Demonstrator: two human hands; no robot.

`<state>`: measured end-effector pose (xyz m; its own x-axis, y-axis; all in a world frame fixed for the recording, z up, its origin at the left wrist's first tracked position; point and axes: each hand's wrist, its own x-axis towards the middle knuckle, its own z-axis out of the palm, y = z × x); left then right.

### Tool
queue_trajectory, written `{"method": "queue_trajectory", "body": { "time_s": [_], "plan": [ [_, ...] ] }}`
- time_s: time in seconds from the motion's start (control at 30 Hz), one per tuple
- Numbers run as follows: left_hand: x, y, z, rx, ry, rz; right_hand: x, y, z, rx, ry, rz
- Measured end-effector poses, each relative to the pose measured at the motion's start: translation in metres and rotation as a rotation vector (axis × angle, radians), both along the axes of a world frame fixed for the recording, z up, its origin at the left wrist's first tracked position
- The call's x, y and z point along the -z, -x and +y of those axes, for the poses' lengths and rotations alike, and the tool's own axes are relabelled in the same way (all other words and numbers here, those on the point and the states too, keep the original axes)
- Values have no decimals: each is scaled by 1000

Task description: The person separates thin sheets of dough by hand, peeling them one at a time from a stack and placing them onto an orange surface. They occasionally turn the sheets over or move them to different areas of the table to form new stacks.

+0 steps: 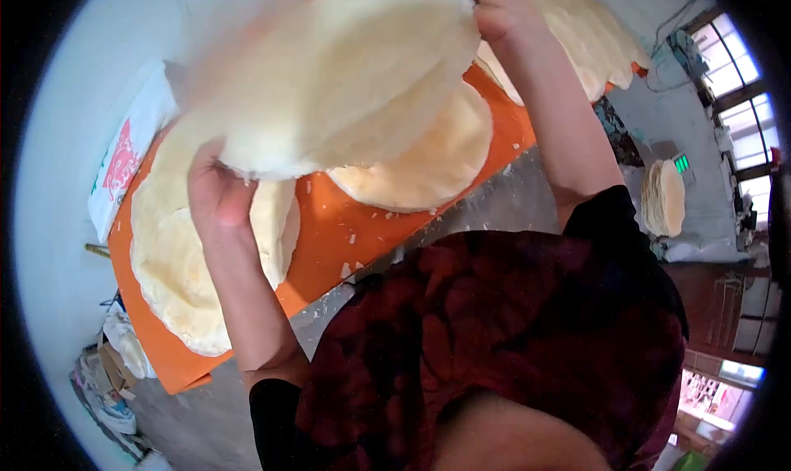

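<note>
A large, thin, pale round flatbread [346, 67] is lifted between both hands, its far left part blurred by motion. My left hand [221, 189] grips its near left edge, fingers partly hidden behind it. At the top, my right hand [498, 8] is closed on the right edge. Below the raised sheet, a round stack of flatbreads [420, 162] rests on the orange table cover [325, 215]. Under and beside my left forearm is another stack of flatbreads [169, 248], uneven at the rim.
More flatbreads [568, 34] are piled at the upper right. Crumbs lie along the cover's edge. A white printed sack [124, 162] sits at the left edge. Farther right, a tall round stack [664, 197] stands by a green-lit display [681, 164]. Bags and cardboard [114, 364] are at lower left.
</note>
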<state>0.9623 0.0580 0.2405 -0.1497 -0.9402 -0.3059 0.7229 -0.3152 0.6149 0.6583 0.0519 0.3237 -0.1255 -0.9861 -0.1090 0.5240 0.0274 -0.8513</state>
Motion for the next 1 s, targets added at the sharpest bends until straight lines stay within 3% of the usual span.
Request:
{"method": "queue_trajectory", "body": {
  "time_s": [0.07, 0.13, 0.2, 0.27, 0.3, 0.33, 0.37, 0.43, 0.57, 0.67, 0.77, 0.97, 1.0],
  "plan": [
    [1, 22, 3, -17, 5, -21, 9, 28, 5, 32, 45, -144],
    [24, 43, 7, 81, 15, -16, 46, 53, 19, 129, -97, 29],
    [81, 58, 1, 137, -63, -129, 97, 71, 31, 218, -228, 179],
    [154, 71, -9, 133, -220, -150, 192, 98, 35, 234, -255, 231],
    [210, 65, -16, 242, -210, -234, 253, 115, 37, 207, -230, 220],
    [211, 83, -5, 167, -426, -307, 300, 117, 46, 261, -378, 149],
    [226, 83, -3, 139, -420, -320, 325, 116, 51, 314, -516, 75],
    [251, 88, -1, 89, -398, -340, 312, 101, 59, 337, -558, 122],
    [230, 95, 4, 85, -392, -253, 323, 113, 67, 260, -547, 7],
    [230, 100, 5, 47, -415, -536, 328, 119, 70, 219, -466, -166],
    [228, 97, 5, 74, -441, -593, 349, 125, 66, 243, -481, -215],
    [233, 91, 0, 203, -329, -282, 387, 142, 50, 201, -585, 169],
    [237, 91, -1, 190, -366, -367, 392, 146, 48, 182, -590, 203]
  ]
}}
